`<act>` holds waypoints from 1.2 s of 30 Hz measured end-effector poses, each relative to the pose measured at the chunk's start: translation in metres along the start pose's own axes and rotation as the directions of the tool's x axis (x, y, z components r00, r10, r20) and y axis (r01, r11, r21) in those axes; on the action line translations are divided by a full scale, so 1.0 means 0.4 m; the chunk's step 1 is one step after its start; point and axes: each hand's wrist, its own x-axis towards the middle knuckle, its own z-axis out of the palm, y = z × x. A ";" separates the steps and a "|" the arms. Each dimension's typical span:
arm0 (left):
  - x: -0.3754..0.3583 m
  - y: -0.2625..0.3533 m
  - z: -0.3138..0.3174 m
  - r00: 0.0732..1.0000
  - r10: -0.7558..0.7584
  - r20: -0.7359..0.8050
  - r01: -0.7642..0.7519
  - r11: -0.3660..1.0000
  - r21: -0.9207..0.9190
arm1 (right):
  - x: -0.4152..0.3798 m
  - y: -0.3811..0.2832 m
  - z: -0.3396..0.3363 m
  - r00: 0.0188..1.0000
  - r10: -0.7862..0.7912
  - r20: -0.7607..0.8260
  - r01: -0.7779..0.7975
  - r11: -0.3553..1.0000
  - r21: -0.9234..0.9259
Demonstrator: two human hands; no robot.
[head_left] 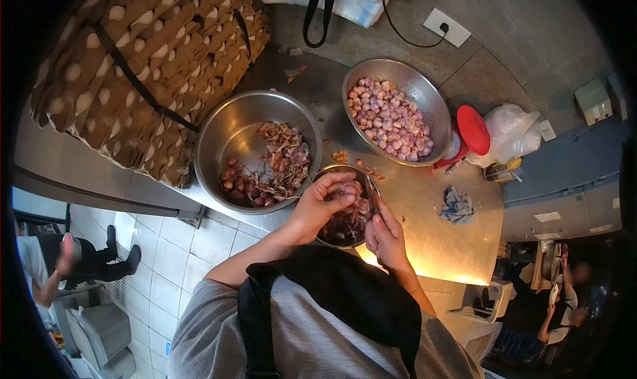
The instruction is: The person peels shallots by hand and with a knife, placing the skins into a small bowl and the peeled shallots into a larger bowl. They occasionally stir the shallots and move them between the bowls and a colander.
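Over a small metal bowl [345, 231] of reddish skins, my left hand [324, 203] pinches a shallot [350, 190]. On the bowl's right side my right hand [387, 234] is closed round a knife [370, 192], its blade upright beside the shallot. To the left stands a large steel bowl [229, 123] with unpeeled shallots [255, 192] and dry skins [285, 154]. Behind, a steel colander [432, 107] holds many peeled pinkish shallots [391, 120].
Stacked egg trays [152, 67] stand at the back left. A red lid [473, 130], plastic bag [509, 135] and crumpled cloth [457, 205] lie right. A socket [446, 27] is on the wall. People [99, 259] are at far left and far right.
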 end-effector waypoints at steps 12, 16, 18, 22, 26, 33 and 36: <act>-0.002 0.012 0.007 0.998 -0.068 0.011 0.069 0.982 -0.178 | 0.013 0.009 0.003 0.995 -0.063 -0.079 0.063 0.998 0.002; -0.005 0.025 0.014 0.989 -0.148 0.023 0.149 0.954 -0.261 | 0.003 0.030 -0.006 0.996 -0.093 0.003 0.093 0.996 -0.014; -0.004 0.014 0.014 0.994 -0.107 -0.014 0.101 0.964 -0.247 | -0.002 0.030 -0.008 0.997 -0.069 0.026 0.071 0.995 -0.072; -0.009 -0.003 0.012 0.999 -0.022 -0.049 0.013 0.986 -0.164 | 0.009 0.047 -0.013 0.971 -0.235 0.041 0.229 0.873 -0.431; -0.012 -0.026 0.026 0.987 0.145 -0.077 -0.146 0.989 -0.012 | 0.014 0.054 0.003 0.957 -0.289 0.008 0.275 0.903 -0.331; -0.026 -0.034 0.037 0.980 0.192 -0.054 -0.182 0.972 0.151 | 0.024 0.061 0.008 0.941 -0.329 -0.074 0.296 0.910 -0.289; -0.029 -0.031 0.043 0.985 0.167 -0.053 -0.159 0.978 0.136 | 0.026 0.060 0.010 0.954 -0.285 -0.091 0.260 0.940 -0.222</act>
